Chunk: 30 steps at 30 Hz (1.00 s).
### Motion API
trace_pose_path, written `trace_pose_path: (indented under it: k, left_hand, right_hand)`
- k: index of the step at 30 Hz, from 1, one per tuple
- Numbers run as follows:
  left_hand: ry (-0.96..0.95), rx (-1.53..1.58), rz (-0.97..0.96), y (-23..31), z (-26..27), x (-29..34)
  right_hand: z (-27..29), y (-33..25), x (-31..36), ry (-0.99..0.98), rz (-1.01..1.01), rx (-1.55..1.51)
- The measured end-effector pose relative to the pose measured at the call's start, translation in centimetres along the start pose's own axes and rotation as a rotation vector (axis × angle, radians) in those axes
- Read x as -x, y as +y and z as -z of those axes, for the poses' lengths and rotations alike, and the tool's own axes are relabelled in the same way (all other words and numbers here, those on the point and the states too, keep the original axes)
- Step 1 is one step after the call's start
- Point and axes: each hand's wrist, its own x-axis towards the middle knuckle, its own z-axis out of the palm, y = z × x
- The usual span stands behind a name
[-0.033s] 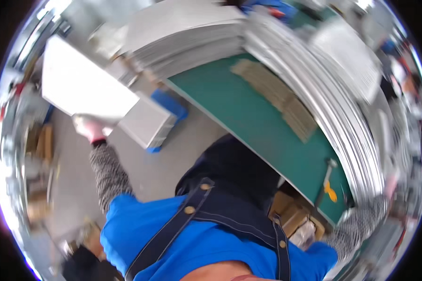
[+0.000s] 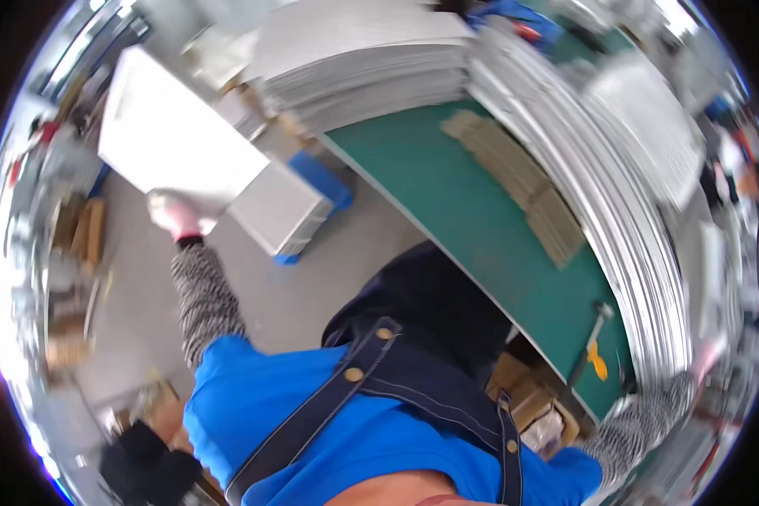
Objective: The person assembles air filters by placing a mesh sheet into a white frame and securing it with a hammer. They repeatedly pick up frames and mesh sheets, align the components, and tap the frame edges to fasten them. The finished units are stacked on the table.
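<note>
My left hand (image 2: pixel 175 215), in a pale glove with a pink cuff, is closed on the near edge of a bright white panel (image 2: pixel 173 126). That panel is tilted out past a stack of pale flat panels (image 2: pixel 280 205) and overlaps its far side. On the far right my right hand (image 2: pixel 708 358) is stretched out beyond the near end of a row of silvery metal strips (image 2: pixel 641 278). Its fingers are small and blurred, so their grip cannot be made out.
A green-topped table (image 2: pixel 396 169) carries a tall pile of pale sheets (image 2: pixel 363 76), brown corrugated cardboard pieces (image 2: pixel 519 185) and a hammer (image 2: pixel 597 333) with a yellow-and-black handle. Blue supports (image 2: pixel 325 181) show beside the panel stack. Under the table stands an open cardboard box (image 2: pixel 523 388).
The whole view has shifted, so most things appear slightly farther right. My left hand keeps its hold on the white panel, which has hardly moved against the stack.
</note>
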Motion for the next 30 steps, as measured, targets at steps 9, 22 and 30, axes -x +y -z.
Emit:
trace_pose_path:
  k: [9,22,30]
  left_hand:
    - [-0.151,-0.797,0.472,-15.6,8.0,9.7]
    - [-0.682,-0.948,0.845,-21.4,2.8,12.2]
    - [0.009,-0.436,-0.348,0.2,-6.3,5.1]
  right_hand:
    - [-4.9,-11.6,4.3,-0.227,-0.166,0.572]
    - [-4.6,-6.8,2.1,-0.258,-0.154,0.221]
    - [-7.4,-4.8,-0.8,0.019,-0.416,0.327]
